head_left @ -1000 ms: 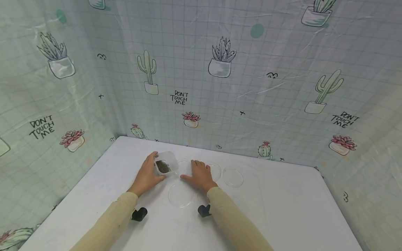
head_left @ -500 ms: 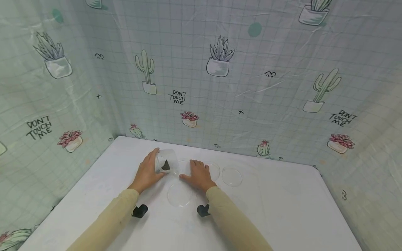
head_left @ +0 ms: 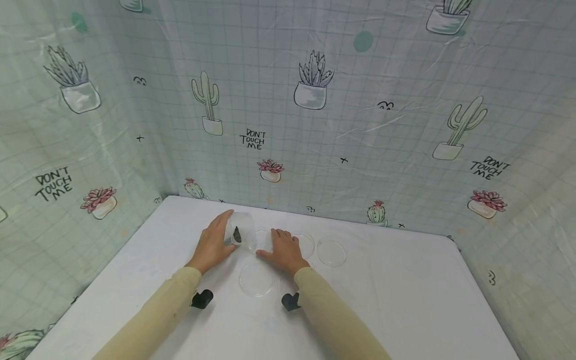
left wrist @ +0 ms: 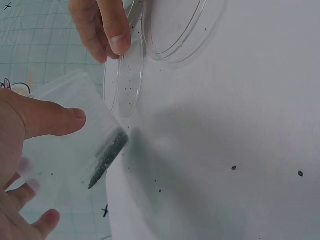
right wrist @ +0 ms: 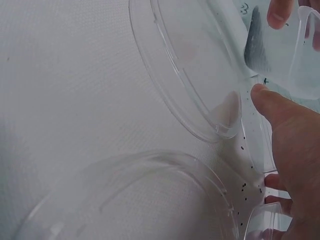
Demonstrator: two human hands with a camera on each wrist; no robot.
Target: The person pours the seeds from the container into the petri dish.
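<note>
My left hand (head_left: 212, 247) grips a translucent plastic tub (head_left: 245, 231) on its side, the mouth tipped toward the right. A small heap of dark grains (left wrist: 109, 156) lies along its lower wall in the left wrist view. Beside the tub a clear petri dish (left wrist: 132, 82) rests on the table, with dark specks in or under it. My right hand (head_left: 284, 250) holds that dish's rim between thumb and fingers; the fingertips are partly hidden. Another clear dish (head_left: 256, 280) lies nearer me, between the forearms.
More clear round dishes (head_left: 332, 253) lie to the right of my right hand on the white table (head_left: 405, 290). Loose dark grains (left wrist: 234, 168) dot the tabletop. Cactus-print sheeting (head_left: 288, 125) stands behind the table and at its sides.
The tub in my left hand has tilted further to the right and moved slightly away. Its visible patch of grains has shrunk. My right hand has stayed by the dish.
</note>
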